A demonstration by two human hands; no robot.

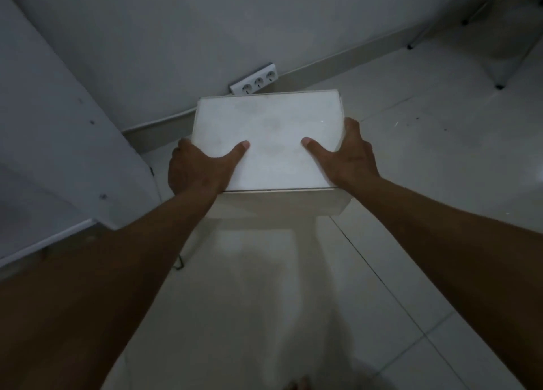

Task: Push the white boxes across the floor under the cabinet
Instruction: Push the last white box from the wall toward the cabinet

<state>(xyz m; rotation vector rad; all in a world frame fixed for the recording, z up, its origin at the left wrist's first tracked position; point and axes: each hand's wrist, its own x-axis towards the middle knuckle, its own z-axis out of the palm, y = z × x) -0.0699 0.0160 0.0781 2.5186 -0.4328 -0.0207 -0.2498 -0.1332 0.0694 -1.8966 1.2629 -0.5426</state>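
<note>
A white box (273, 131) sits in the middle of the view above the tiled floor, its lid facing me. My left hand (199, 168) grips its left side with the thumb lying on the lid. My right hand (349, 154) grips the right side the same way, thumb on top. The fingers of both hands are hidden behind the box's sides. Whether the box rests on the floor or is held just above it I cannot tell. A white cabinet (58, 154) stands at the left on thin legs.
A white power strip (254, 82) lies against the grey wall just behind the box, its cable running left along the skirting. Thin black-footed furniture legs (499, 86) stand at the far right. Pale tiled floor (293, 272) stretches toward me.
</note>
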